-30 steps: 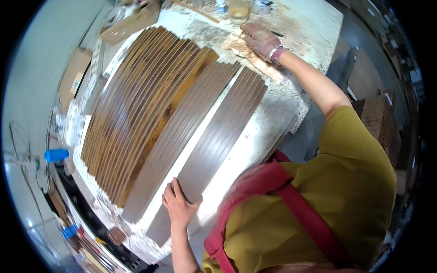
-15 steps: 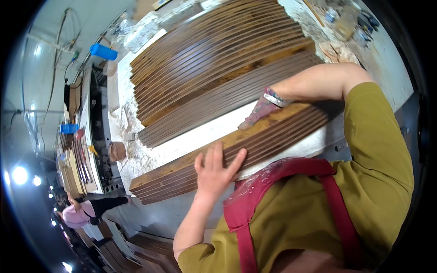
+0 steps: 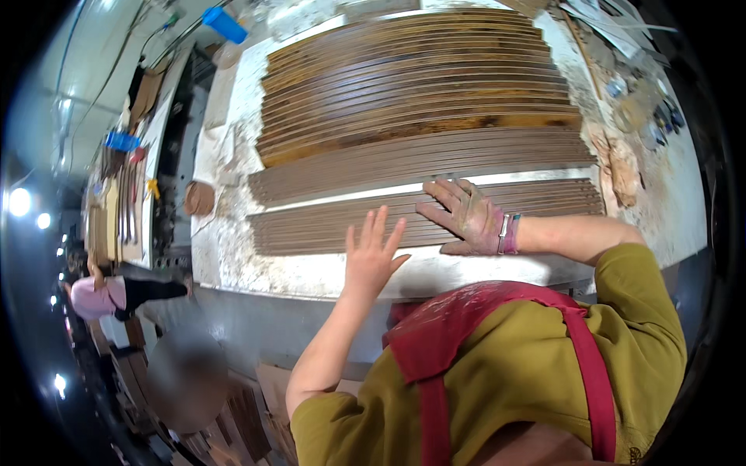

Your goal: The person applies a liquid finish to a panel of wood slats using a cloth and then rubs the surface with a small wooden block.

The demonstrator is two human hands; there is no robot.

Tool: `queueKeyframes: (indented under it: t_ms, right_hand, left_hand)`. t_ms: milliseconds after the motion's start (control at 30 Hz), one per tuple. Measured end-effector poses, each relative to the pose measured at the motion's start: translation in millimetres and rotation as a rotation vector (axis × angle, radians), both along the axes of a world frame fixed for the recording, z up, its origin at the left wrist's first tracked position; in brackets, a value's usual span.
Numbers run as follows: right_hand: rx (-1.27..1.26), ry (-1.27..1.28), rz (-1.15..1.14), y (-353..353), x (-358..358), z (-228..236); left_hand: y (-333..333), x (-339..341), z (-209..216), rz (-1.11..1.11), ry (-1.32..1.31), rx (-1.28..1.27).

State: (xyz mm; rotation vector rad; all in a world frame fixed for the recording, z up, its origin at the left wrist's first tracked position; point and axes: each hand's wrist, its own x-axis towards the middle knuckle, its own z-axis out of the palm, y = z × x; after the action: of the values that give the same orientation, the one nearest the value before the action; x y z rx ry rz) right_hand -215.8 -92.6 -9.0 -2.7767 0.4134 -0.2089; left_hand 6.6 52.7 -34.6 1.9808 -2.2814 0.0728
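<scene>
The nearest brown grooved wood strip (image 3: 326, 225) lies flat along the front of the white bench (image 3: 225, 256), just before a wide row of similar strips (image 3: 420, 85). Both hands rest on it, fingers spread, gripping nothing — left hand (image 3: 371, 256) beside right hand (image 3: 466, 217).

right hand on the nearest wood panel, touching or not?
Touching. The head view shows the right hand lying flat, fingers spread, on the nearest brown ribbed panel, no gap visible under the palm.
</scene>
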Motion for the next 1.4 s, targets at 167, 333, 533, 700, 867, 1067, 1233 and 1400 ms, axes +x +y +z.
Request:
queueKeyframes:
  t_ms: [167,333,533,700,867,1067,1233,1400]
  right_hand:
    - [0.008,-0.274,-0.521,-32,-116,18]
    - [0.346,-0.433,-1.33,-85,-299,-40]
    - [0.617,-0.761,-1.268,-100,-327,-41]
    - [0.703,-0.524,-1.02,-112,-285,-49]
    - [0.401,-0.053,-1.096,-135,-252,-36]
    - [0.504,-0.174,-1.074,-137,-236,-33]
    - [0.576,-0.253,-1.229,-139,-240,-38]
    - [0.408,-0.143,-1.176,-121,-285,-67]
  left_hand:
    - [1,-7,-9,0.0,0.068,0.041]
    - [11,-2,-8,0.048,0.046,0.031]
    - [3,117,24,0.332,0.315,-0.107]
    - [-6,321,-22,0.667,0.63,-0.154]
    - [-53,304,-35,0.668,0.648,0.058]
    - [-62,337,-49,0.781,0.469,0.068]
    - [-50,294,-25,0.752,0.407,0.012]
    - [-34,270,-28,0.76,0.442,0.036]
